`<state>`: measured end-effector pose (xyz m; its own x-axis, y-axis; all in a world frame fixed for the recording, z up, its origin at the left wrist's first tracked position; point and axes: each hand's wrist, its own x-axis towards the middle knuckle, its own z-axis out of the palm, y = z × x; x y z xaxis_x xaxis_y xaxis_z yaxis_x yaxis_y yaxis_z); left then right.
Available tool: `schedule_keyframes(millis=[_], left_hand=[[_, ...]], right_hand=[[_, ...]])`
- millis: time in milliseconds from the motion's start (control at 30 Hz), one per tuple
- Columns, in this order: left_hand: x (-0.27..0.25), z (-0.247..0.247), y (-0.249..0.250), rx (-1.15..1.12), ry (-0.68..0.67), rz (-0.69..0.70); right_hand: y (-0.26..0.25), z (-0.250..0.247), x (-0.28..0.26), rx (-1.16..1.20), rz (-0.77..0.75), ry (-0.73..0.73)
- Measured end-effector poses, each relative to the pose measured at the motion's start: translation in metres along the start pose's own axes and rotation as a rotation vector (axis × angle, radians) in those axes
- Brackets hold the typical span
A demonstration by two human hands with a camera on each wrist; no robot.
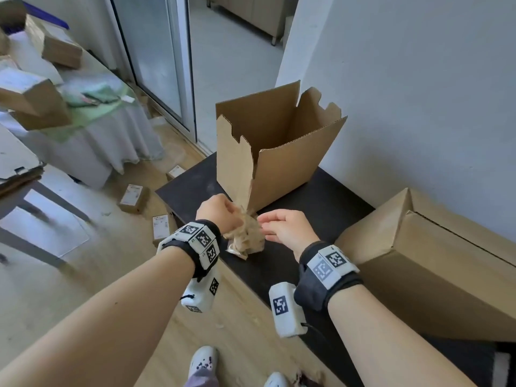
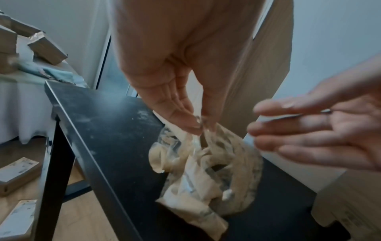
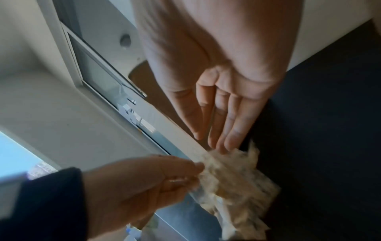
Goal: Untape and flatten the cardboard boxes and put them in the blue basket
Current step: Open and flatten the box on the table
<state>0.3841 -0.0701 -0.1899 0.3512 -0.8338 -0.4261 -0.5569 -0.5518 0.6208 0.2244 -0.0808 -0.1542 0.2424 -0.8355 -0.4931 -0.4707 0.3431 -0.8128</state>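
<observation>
An open cardboard box (image 1: pixel 282 152) stands upright on the black table (image 1: pixel 329 202), its flaps raised. In front of it lies a crumpled wad of brown tape (image 1: pixel 247 236) (image 2: pixel 208 164) (image 3: pixel 233 184). My left hand (image 1: pixel 223 212) (image 2: pixel 193 124) pinches the top of the wad between thumb and fingers. My right hand (image 1: pixel 279 223) (image 3: pixel 218 130) hovers just right of the wad with straight fingers, the tips near or touching it. A second cardboard box (image 1: pixel 435 263), closed, lies on its side at the table's right.
A white wall (image 1: pixel 418 79) backs the table. Small parcels (image 1: pixel 133 197) lie on the wooden floor to the left. A cloth-covered table (image 1: pixel 92 129) at the left holds more boxes. My shoes (image 1: pixel 202 361) stand close to the table's front edge.
</observation>
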Motion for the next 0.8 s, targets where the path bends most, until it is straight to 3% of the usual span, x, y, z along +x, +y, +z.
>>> schedule_keyframes(millis=[100,333,567,800], left_hand=[[0.005,0.002,-0.001,0.01,-0.021,0.007],[0.004,-0.013,0.006,-0.018,0.042,0.078],[-0.008,-0.022,0.026,-0.04,-0.059,0.106],[-0.035,-0.024,0.075,-0.05,-0.171,0.289]], right_hand=[[0.009,0.005,0.011,-0.084,0.008,0.018],[-0.009,-0.015,0.011,0.004,-0.038,0.121],[-0.031,-0.029,0.003,-0.037,-0.129,0.138],[-0.054,-0.056,-0.028,-0.027,-0.257,0.184]])
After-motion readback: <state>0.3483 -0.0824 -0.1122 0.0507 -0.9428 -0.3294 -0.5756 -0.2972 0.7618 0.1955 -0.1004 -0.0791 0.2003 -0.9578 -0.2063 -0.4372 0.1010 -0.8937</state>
